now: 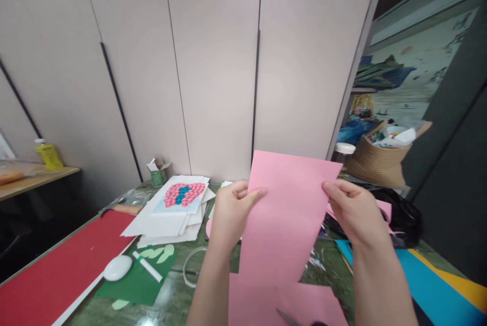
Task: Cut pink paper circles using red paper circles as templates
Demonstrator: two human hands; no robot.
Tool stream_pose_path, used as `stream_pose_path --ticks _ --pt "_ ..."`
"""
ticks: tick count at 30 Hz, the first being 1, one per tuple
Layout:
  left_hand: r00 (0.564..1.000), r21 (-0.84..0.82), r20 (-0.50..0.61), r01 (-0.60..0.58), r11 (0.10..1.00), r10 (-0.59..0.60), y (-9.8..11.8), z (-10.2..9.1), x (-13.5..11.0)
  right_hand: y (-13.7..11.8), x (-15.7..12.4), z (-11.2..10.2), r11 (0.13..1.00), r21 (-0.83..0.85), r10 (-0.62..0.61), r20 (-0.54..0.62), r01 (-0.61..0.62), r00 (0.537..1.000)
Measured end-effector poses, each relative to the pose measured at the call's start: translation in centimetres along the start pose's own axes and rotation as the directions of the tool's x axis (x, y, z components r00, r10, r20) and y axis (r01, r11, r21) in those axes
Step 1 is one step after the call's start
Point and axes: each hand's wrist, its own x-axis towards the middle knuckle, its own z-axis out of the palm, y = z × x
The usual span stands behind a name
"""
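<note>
A sheet of pink paper [285, 214] is held upright before me by its two side edges. My left hand [232, 209] pinches the left edge, with the thumb lying on the front face. On the opposite edge, my right hand [352, 209] grips the sheet between thumb and fingers. Below it, more pink paper [251, 305] lies on the table, with a pair of scissors [287, 317] on top, partly cut off by the frame's bottom.
On the left are red board [76, 260], a white mouse-shaped object [117, 268], a white marker [147, 266], green paper [152, 285] and a tape roll [190, 267]. Behind lies a pink-and-blue picture [184, 196]. Blue paper [426, 280] and a black plastic bag [407, 219] are right.
</note>
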Motion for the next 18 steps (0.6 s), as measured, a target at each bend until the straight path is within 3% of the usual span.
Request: stream_pose_path --ticks 5,18 --pt "0.999 -0.005 0.002 0.032 0.999 -0.032 0.5 0.0 -0.2 0.1 0.1 0.0 1.000 0.009 -0.007 0.018 0.007 1.000" --pt "1.000 0.034 0.004 -0.020 0.999 0.020 -0.4 -0.1 0.0 0.2 0.0 0.0 0.986 0.151 0.059 0.072 -0.069 0.996"
